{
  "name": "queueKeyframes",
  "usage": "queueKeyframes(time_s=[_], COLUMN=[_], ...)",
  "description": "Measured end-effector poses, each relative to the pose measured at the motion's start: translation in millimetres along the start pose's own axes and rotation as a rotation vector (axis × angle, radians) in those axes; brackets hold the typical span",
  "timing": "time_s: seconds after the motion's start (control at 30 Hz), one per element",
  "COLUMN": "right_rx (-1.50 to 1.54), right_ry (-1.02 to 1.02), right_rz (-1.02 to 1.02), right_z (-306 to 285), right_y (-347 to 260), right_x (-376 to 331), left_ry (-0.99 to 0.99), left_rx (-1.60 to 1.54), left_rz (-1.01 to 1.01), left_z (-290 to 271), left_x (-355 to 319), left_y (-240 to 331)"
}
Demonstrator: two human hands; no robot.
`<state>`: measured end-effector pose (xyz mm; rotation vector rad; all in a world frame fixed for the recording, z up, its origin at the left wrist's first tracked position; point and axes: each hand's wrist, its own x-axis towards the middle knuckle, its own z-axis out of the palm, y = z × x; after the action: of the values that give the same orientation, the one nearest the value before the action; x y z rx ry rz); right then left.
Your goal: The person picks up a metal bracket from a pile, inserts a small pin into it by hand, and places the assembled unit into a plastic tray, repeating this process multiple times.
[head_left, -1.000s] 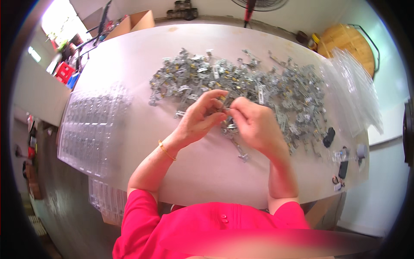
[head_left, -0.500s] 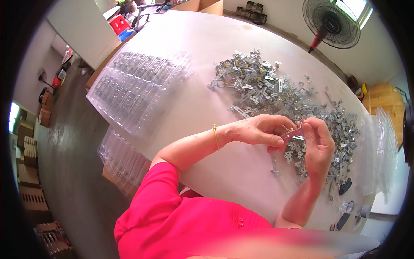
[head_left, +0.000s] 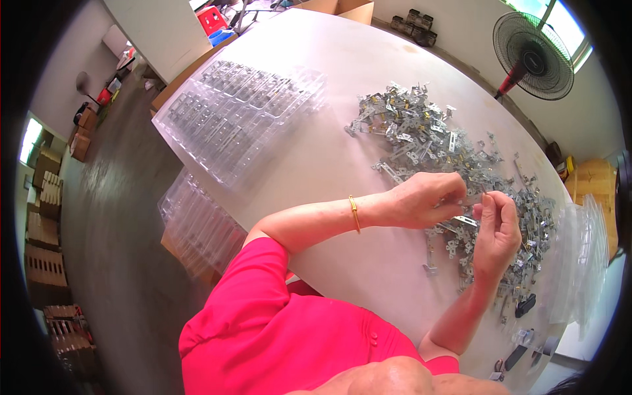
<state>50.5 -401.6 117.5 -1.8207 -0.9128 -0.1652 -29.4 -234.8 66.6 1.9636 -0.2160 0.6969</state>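
Between my two hands is a small flat metal bracket (head_left: 470, 199), partly covered by fingers. My left hand (head_left: 424, 201), with a gold bangle on the wrist, pinches one end of it. The thumb and fingers of my right hand (head_left: 498, 227) close on the other end. Beneath and beyond both hands spreads a heap of loose metal brackets (head_left: 408, 122), silvery with some brass-coloured bits. A stray bracket (head_left: 430, 268) lies at the heap's near-left edge.
Clear plastic trays filled with metal parts (head_left: 230, 122) stand on the white table (head_left: 349, 263) at left; more trays (head_left: 197, 224) sit lower beside it. Plastic sheets (head_left: 582, 257) lie at the right edge, near small black objects (head_left: 525, 306). A fan (head_left: 532, 59) stands beyond.
The whole view has shifted, so the table appears further right and lower. The bracket has been turned between my fingers, and my left hand's fingers now curl more closely over it.
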Motion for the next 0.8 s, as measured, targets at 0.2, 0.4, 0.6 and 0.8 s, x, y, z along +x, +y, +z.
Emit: queueKeyframes(time_s=[0.2, 0.4, 0.6, 0.8], right_rx=[0.058, 0.177, 0.206, 0.323], right_ry=[0.056, -0.044, -0.402, -0.621], right_rz=[-0.098, -0.179, -0.154, -0.174], right_z=[3, 19, 78, 125], right_y=[3, -5, -15, -4], right_x=[-1, -13, -46, -95], left_ry=[0.100, 0.301, 0.519, 0.661], left_rx=[0.088, 0.175, 0.406, 0.670], left_rz=[-0.093, -0.117, -0.227, -0.306], left_z=[-13, -60, -126, -190], left_x=[-10, -49, -97, -119], left_y=[21, 42, 68, 78])
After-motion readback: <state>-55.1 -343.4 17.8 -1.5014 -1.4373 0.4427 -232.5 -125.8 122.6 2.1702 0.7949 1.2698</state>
